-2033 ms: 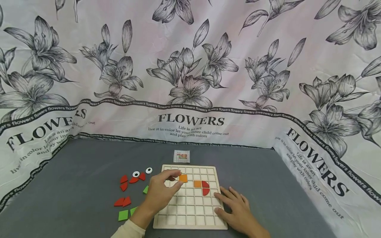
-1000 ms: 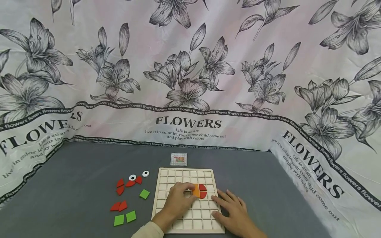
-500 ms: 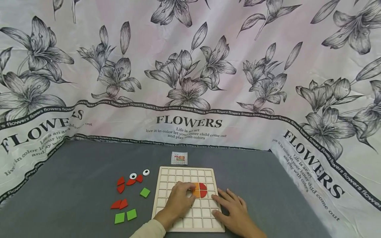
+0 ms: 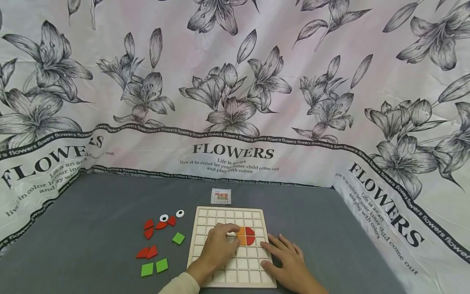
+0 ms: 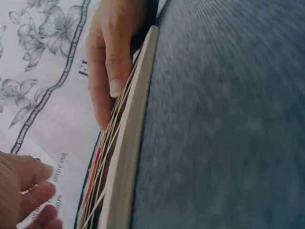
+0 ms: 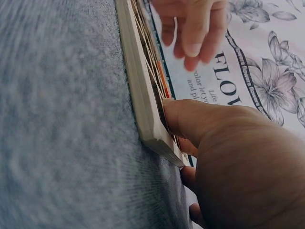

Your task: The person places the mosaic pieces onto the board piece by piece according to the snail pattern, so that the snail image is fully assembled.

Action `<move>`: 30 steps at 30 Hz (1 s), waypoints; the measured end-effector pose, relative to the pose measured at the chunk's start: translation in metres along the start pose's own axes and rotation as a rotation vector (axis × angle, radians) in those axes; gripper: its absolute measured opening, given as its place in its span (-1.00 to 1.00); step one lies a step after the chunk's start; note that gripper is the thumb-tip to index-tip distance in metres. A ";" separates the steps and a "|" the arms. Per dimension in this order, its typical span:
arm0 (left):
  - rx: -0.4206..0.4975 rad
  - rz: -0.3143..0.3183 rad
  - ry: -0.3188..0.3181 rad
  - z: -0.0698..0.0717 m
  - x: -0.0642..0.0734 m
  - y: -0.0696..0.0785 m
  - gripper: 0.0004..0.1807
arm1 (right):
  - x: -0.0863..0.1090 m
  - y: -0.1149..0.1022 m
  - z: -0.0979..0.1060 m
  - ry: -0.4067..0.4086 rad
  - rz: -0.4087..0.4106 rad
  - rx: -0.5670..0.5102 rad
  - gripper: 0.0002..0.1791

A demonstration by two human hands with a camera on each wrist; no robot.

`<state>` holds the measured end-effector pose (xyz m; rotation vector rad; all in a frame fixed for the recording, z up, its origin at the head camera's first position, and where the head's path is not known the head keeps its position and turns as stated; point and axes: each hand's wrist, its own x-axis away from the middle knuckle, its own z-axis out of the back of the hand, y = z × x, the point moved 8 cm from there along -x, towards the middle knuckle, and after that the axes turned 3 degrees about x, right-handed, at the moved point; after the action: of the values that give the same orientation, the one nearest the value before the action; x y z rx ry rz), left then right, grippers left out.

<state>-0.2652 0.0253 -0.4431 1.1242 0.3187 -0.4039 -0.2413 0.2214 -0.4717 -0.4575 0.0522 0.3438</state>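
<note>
A wooden grid board (image 4: 231,277) lies on the grey table. In its grid, two orange squares (image 4: 242,241) sit one above the other. Two red quarter-circles (image 4: 250,237) adjoin them on the right, forming a half disc. My left hand (image 4: 219,247) hovers just left of the orange squares, thumb and index finger apart. Both wrist views show nothing between its fingers, which are raised above the board. My right hand (image 4: 288,261) rests on the board's right edge, its thumb (image 6: 186,114) on the grid and its fingers spread.
Left of the board lie green squares (image 4: 162,265), several red quarter pieces (image 4: 142,253) and two white discs with black centres (image 4: 180,213). A small printed card (image 4: 221,196) lies beyond the board. Flower-patterned cloth (image 4: 235,155) surrounds the table.
My left hand carried an orange square rightwards, set it next to the other orange one, and has now let go, drawing slightly left. My right hand stays on the board's edge.
</note>
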 end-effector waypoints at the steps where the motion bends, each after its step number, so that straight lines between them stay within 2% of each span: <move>1: 0.004 -0.011 0.007 0.003 0.000 0.002 -0.73 | 0.000 0.000 -0.001 -0.003 -0.001 0.000 -0.45; 7: 0.016 -0.124 0.061 0.024 -0.001 0.022 -0.71 | 0.000 0.000 -0.003 -0.003 -0.003 -0.011 -0.45; 12: 0.027 -0.172 0.102 0.043 -0.003 0.033 -0.69 | -0.001 0.001 -0.004 -0.023 -0.018 -0.030 -0.44; 19: 0.014 -0.250 0.164 0.069 0.000 0.044 -0.62 | -0.001 0.003 -0.004 -0.027 -0.039 -0.021 -0.42; 23: -0.015 -0.316 0.225 0.089 0.007 0.046 -0.58 | -0.001 0.004 -0.005 -0.036 -0.048 -0.024 -0.41; 27: -0.044 -0.317 0.307 0.113 0.018 0.043 -0.56 | -0.002 0.003 -0.005 -0.035 -0.046 -0.015 -0.42; 30: -0.035 -0.274 0.342 0.128 0.026 0.038 -0.57 | -0.002 0.002 -0.005 -0.035 -0.040 -0.008 -0.42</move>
<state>-0.2189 -0.0819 -0.3731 1.1170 0.7838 -0.4439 -0.2439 0.2199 -0.4762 -0.4601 0.0073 0.3125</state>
